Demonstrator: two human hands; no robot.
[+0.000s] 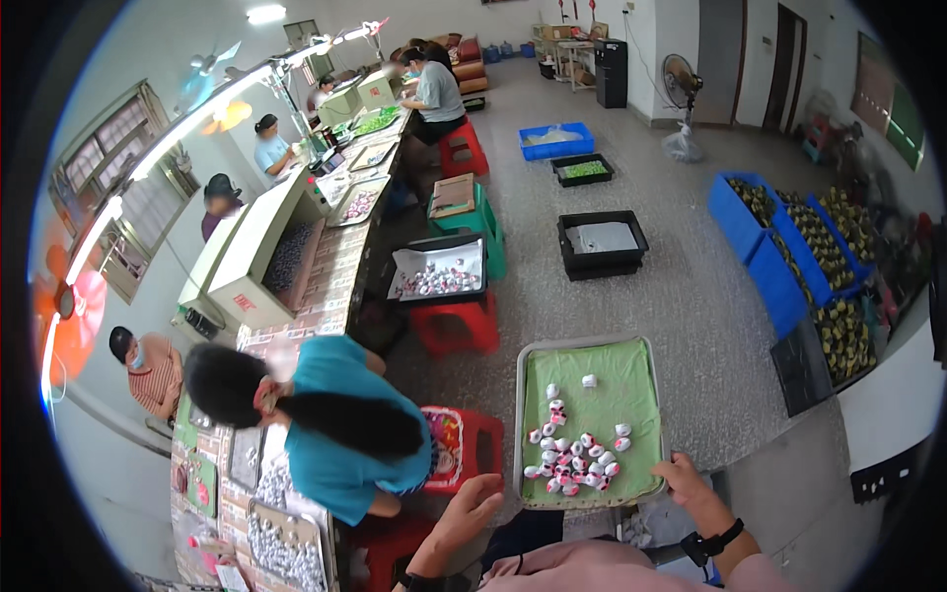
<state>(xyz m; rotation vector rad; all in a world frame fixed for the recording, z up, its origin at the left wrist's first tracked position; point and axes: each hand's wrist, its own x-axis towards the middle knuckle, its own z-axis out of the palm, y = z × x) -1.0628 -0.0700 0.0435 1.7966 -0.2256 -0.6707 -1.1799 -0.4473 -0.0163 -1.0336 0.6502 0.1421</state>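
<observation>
A metal tray (590, 344) lined with green cloth sits in front of me, holding several small white, red and black pieces (580, 464) clustered toward its near end. My right hand (691, 483) grips the tray's near right corner; a dark watch is on that wrist. My left hand (466, 513) hovers just left of the tray's near left corner, fingers apart and holding nothing.
A person in a teal shirt (340, 424) sits on a red stool (466, 444) close on my left, bent over a long workbench (326, 286). More seated workers, black trays on stools (439, 271), black bins (602, 242) and blue crates (779, 257) stand around the speckled floor.
</observation>
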